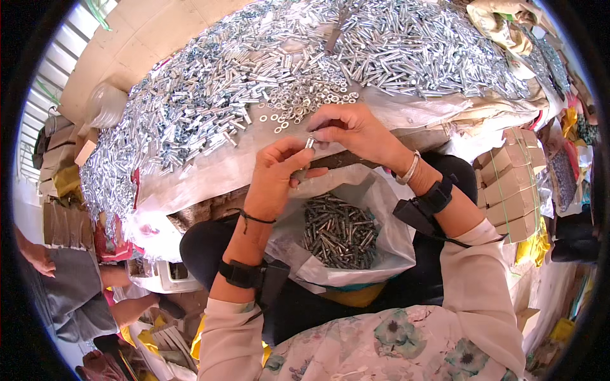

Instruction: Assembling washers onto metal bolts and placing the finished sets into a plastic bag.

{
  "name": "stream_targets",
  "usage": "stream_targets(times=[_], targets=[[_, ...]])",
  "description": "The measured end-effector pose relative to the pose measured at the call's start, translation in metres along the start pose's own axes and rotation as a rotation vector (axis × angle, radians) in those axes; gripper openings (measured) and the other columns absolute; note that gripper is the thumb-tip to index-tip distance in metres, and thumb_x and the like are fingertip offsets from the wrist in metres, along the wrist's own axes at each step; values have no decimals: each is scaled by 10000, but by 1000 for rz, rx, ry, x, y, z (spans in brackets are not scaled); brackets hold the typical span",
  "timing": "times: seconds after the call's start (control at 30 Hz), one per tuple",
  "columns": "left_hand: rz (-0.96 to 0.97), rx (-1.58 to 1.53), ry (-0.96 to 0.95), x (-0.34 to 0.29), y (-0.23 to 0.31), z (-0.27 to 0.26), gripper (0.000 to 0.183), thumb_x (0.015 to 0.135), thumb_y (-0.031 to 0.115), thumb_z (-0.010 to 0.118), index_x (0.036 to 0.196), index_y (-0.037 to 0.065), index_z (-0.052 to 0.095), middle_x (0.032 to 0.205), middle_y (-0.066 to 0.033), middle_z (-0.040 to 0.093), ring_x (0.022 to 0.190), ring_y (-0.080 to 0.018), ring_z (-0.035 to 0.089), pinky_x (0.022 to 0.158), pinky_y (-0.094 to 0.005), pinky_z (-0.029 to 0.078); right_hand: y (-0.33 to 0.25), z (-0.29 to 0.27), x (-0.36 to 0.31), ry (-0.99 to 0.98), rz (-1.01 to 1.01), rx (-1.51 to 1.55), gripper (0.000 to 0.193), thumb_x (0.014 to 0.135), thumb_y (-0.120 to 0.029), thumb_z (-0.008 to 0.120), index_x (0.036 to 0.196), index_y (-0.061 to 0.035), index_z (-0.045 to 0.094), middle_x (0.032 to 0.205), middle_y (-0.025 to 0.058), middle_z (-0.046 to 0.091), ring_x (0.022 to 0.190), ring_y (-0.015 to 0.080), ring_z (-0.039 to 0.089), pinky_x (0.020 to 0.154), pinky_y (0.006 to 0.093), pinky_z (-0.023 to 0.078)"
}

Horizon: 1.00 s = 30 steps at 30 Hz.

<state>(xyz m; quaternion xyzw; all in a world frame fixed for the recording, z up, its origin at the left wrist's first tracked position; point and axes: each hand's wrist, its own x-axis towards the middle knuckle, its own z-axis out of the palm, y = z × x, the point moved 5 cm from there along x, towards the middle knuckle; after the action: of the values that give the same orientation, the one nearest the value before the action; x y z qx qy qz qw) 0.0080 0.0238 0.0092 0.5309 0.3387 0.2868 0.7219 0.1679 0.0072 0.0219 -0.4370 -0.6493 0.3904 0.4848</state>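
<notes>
Upright between the thumb and fingers of my left hand (277,166) is a small silver bolt (310,142). My right hand (353,132) is closed in a pinch at the bolt's upper end; whatever sits between those fingertips is too small to make out. Just beyond my hands lies a loose pile of washers (298,101) on the sheet-covered table. Below them, between my knees, an open white plastic bag (397,244) holds many darker threaded bolts (340,232).
Silver bolts and sleeves (413,47) are heaped across the table, with a dark metal tool (333,39) among them. Tied cardboard boxes (511,181) stand at the right. Another person's hand (39,259) shows at the left, near a white plastic stool (171,279).
</notes>
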Motion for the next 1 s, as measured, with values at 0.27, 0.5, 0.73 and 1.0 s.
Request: stream_targets(times=[0.27,0.5,0.73,1.0], targets=[[-9,-78,-75,7,-11,-6,169,852,134,656,968,13,633,761,2,597,740,-169,689,450,-145,346,-3,0,-1,-22,15,37,126,862,-41,610,970,25,609,830,24,619,764,76,579,706,237,485],[50,12,-5,5,-8,-3,142,865,113,631,974,22,623,842,-24,636,770,-180,698,444,-155,323,6,3,-2,6,16,115,133,882,-81,598,954,30,616,788,21,606,724,66,560,665,224,478],[-59,-254,-85,6,-10,5,110,857,59,621,956,11,612,784,-18,597,558,-99,572,665,-265,565,3,-2,-4,28,-42,44,141,846,-38,600,975,10,632,826,23,620,750,86,573,683,232,474],[-15,-23,-8,1,-2,6,81,878,57,594,916,-14,603,762,-42,576,554,-69,526,734,-300,583,2,-3,-3,-51,12,38,144,868,-63,593,991,4,626,897,25,592,752,99,571,683,231,488]])
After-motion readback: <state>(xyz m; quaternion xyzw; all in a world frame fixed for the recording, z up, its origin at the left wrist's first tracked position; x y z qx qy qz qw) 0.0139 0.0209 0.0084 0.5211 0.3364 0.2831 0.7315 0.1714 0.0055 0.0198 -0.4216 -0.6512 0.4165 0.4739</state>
